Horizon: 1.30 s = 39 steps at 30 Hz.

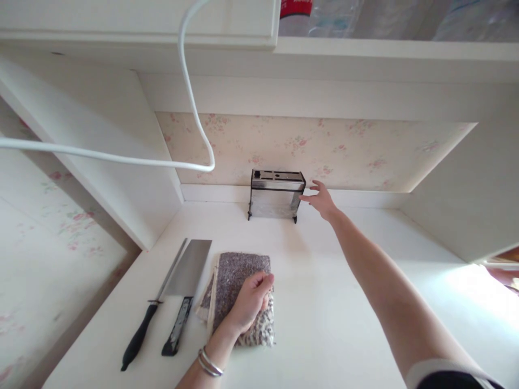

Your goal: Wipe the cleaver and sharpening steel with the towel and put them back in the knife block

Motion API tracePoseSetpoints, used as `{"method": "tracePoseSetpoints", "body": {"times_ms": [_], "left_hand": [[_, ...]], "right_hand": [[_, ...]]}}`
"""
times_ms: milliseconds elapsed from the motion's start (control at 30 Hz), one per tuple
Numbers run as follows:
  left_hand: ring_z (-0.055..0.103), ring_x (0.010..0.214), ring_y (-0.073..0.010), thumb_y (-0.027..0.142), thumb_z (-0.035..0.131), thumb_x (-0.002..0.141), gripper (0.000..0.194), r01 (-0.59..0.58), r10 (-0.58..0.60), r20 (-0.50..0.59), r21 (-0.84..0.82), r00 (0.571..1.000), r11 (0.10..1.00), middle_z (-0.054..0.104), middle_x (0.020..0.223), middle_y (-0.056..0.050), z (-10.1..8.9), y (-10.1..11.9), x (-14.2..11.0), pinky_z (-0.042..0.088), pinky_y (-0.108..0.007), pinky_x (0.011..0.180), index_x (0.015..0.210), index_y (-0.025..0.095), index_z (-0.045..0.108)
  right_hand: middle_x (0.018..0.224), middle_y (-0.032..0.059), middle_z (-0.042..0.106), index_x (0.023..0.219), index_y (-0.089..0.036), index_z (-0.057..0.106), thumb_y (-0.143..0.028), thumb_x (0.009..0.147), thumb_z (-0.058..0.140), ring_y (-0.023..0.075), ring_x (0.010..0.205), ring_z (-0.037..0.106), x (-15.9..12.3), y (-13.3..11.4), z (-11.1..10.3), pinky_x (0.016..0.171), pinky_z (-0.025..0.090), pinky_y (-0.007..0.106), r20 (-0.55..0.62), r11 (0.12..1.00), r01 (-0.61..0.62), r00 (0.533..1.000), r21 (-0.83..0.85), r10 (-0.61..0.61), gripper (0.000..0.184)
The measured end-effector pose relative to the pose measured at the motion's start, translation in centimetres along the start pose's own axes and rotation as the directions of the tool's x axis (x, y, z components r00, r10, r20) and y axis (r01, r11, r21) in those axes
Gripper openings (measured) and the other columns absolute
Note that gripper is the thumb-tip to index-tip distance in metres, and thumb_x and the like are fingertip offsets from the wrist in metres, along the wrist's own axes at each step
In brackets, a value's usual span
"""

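My right hand (322, 202) reaches to the back of the counter, its fingers apart. Its fingertips are at the right side of a knife holder (277, 183), which has a slotted metal top, a black frame and a see-through front. Whether they touch it I cannot tell. My left hand (255, 300), closed in a fist with nothing showing in it, is over a folded brown-and-white towel (239, 267). Left of the towel lies a cleaver (190, 267), its blade pointing away from me. Beside it is a sharpening steel (148, 319) with a black handle.
A white cable (121, 158) hangs across the upper left, close to the camera. White cabinets (227, 65) overhang the white counter (324, 324). Plastic-wrapped things (397, 19) show on the shelf above. Side panels (93, 135) stand at left and right, with floral wallpaper (284, 143) behind.
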<state>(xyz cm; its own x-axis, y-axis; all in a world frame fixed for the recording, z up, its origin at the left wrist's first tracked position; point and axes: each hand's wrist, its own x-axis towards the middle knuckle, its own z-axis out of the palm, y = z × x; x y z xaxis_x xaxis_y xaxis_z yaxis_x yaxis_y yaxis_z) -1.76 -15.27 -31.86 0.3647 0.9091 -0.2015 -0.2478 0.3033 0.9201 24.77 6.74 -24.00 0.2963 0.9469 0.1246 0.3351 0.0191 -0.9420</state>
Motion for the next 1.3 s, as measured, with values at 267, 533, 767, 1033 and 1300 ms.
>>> {"method": "tracePoseSetpoints", "body": {"times_ms": [267,533,767,1033,1300], "left_hand": [[0.036,0.046,-0.0098,0.054,0.046,0.087,0.039,-0.109,0.225,-0.218,0.442,0.95,0.89,0.035,0.05,0.006,0.0,3.3,-4.8,0.026,-0.024,0.048,0.066,0.021,0.043],[0.058,0.064,-0.0192,0.052,0.033,0.091,0.041,0.452,0.415,-0.494,0.869,0.764,0.203,0.063,0.069,-0.003,-10.0,4.4,-12.6,0.031,-0.026,0.057,0.07,0.021,0.05],[0.063,0.093,-0.0297,0.051,0.034,0.089,0.041,0.512,0.272,-0.491,0.859,0.828,-0.008,0.062,0.108,-0.013,-12.2,2.8,-13.9,0.042,-0.033,0.07,0.1,0.019,0.056],[0.064,0.096,-0.0361,0.048,0.04,0.084,0.039,0.504,0.134,-0.502,0.863,0.854,0.022,0.067,0.103,-0.019,-12.2,3.5,-11.9,0.044,-0.038,0.072,0.095,0.015,0.059],[0.066,0.09,-0.0319,0.048,0.047,0.079,0.032,0.446,0.047,-0.459,0.879,0.887,0.167,0.071,0.09,-0.015,-11.3,4.8,-9.7,0.043,-0.033,0.068,0.078,0.02,0.063]], "right_hand": [[0.088,0.0024,0.065,0.095,-0.021,0.062,-0.036,0.069,0.071,0.0126,0.059,0.058,-15.3,1.3,2.3,0.051,0.048,0.026,0.413,0.998,-0.058,0.909,-0.006,0.055,0.031],[0.104,0.0067,0.064,0.103,-0.021,0.058,-0.04,0.074,0.071,0.0179,0.083,0.064,-25.6,2.2,4.4,0.068,0.054,0.033,0.572,0.871,-0.482,0.744,0.1,0.346,0.037],[0.101,0.0079,0.067,0.107,-0.017,0.057,-0.028,0.066,0.079,0.0163,0.084,0.063,-26.8,0.7,7.2,0.079,0.051,0.031,0.57,0.716,-0.591,0.754,0.371,0.326,0.048],[0.085,0.0026,0.068,0.09,-0.018,0.065,-0.031,0.061,0.082,0.017,0.08,0.062,-29.0,-0.1,9.3,0.075,0.049,0.03,0.718,0.896,-0.395,0.683,0.204,0.138,0.037],[0.098,0.0056,0.068,0.113,-0.024,0.053,-0.035,0.071,0.074,0.0219,0.087,0.067,-27.5,1.8,7.6,0.079,0.052,0.039,0.748,0.59,-0.647,0.655,0.484,0.105,0.048]]}}
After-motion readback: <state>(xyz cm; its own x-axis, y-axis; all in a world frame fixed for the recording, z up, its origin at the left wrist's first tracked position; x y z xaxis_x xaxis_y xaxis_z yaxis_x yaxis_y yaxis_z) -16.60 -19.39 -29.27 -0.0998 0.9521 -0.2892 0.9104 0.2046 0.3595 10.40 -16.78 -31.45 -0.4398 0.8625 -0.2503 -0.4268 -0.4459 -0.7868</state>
